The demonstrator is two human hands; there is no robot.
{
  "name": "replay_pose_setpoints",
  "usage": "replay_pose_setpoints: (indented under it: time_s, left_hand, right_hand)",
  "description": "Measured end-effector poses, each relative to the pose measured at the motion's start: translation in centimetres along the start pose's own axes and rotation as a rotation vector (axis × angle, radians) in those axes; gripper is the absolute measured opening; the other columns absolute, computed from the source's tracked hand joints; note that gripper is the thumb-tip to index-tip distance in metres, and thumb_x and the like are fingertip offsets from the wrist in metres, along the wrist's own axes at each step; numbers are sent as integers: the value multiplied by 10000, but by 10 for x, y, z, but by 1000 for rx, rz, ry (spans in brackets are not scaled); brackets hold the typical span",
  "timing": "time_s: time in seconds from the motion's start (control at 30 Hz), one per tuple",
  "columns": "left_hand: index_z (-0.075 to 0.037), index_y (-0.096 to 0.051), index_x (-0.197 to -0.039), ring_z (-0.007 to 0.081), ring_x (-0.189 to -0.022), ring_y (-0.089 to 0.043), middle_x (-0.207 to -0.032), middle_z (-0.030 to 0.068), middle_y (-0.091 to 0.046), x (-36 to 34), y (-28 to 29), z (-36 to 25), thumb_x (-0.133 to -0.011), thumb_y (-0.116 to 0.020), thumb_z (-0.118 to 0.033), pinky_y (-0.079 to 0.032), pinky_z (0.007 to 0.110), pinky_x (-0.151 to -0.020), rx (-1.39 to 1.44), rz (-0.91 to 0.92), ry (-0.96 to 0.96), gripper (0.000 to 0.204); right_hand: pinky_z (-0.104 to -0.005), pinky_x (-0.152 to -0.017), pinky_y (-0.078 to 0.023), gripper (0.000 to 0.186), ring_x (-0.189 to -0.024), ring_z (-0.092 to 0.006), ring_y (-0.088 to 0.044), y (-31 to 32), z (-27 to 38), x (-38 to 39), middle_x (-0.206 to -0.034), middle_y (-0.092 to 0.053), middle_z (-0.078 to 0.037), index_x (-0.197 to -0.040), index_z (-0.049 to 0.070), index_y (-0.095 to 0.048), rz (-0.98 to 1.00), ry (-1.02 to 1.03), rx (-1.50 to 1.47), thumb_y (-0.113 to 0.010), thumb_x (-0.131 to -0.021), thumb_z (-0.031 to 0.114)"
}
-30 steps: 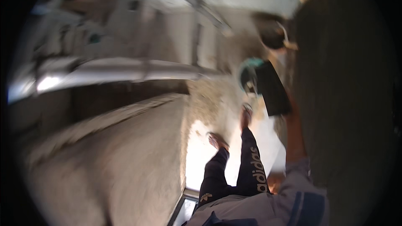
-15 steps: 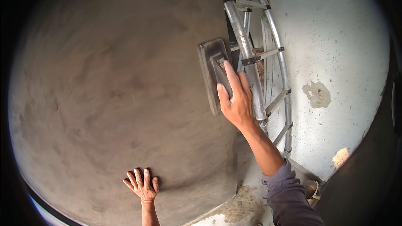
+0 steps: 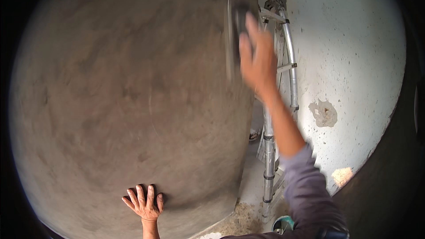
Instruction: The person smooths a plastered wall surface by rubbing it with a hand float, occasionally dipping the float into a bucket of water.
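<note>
- Left hand [image 3: 144,203] lies flat, fingers spread, on the grey wall [image 3: 124,97], holding nothing.
- Right hand [image 3: 256,57], blurred, grips a float [image 3: 234,31] high at the wall's right edge.
- Plaster covers the whole face; faint swirls suggest smoothing remains.
- Ladder [image 3: 270,150] stands just beside.

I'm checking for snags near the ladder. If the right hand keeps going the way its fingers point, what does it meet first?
The right hand points up along the grey plastered wall, holding a blurred float. Nothing visibly blocks it there; the ladder stands just to its right, though depth is unclear.
</note>
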State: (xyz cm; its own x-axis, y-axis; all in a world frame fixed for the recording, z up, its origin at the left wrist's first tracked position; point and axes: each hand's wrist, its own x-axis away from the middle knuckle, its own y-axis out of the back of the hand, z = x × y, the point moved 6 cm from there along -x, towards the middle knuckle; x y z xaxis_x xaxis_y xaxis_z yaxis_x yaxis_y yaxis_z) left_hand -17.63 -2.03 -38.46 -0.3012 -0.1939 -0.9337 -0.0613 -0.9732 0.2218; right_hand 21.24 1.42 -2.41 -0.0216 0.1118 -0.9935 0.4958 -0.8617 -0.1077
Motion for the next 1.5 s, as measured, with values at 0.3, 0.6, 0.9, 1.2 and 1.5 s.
replay_pose_setpoints:
  time_s: [0.3, 0.6, 0.9, 1.2, 1.5]
  left_hand:
    - [-224, -495, -1513, 448, -1519, -236, -1633, 139, -338, -4, -1, -7, -1001, -483, -488, -89, 641, -1226, -42, 0, -6, 577]
    - [-229, -490, -1511, 456, -1510, -253, -1628, 134, -349, 3, 7, 8, -1019, -460, -501, -104, 644, -1221, -96, 16, 23, 563]
    - [-229, -446, -1542, 463, -1514, -236, -1641, 138, -321, -10, -11, -19, -1023, -439, -521, -107, 646, -1217, -6, -26, 3, 595]
    - [-247, -543, -1467, 457, -1504, -268, -1624, 110, -363, 6, -1, 2, -1001, -455, -502, -128, 668, -1210, -89, -13, 77, 538]
    - [-263, -505, -1492, 459, -1507, -258, -1638, 103, -341, -3, -24, -24, -1002, -447, -501, -121, 663, -1212, 12, -33, 83, 548]
  right_hand:
    - [-489, -1005, -486, 411, -1144, -436, -614, -7, -28, -85, -1241, -657, -244, -1339, 22, -611, -108, 117, 100, -578, -968, 194]
    - [-493, -861, -537, 406, -1014, -402, -650, -1, 8, 61, -1082, -616, -230, -1339, 43, -620, 168, 74, -108, -591, -949, 147]
    - [-443, -1070, -469, 449, -1235, -419, -593, 16, -37, -151, -1298, -636, -268, -1323, -12, -624, -50, 201, -52, -570, -920, 178]
    - [-511, -985, -518, 529, -1123, -457, -637, 20, 7, 59, -1128, -637, -261, -1429, 35, -560, 287, 216, -88, -618, -904, 65]
    - [-430, -1076, -467, 479, -1248, -420, -587, -5, -25, -282, -1321, -623, -272, -1326, -8, -628, -16, 246, 224, -567, -887, 174]
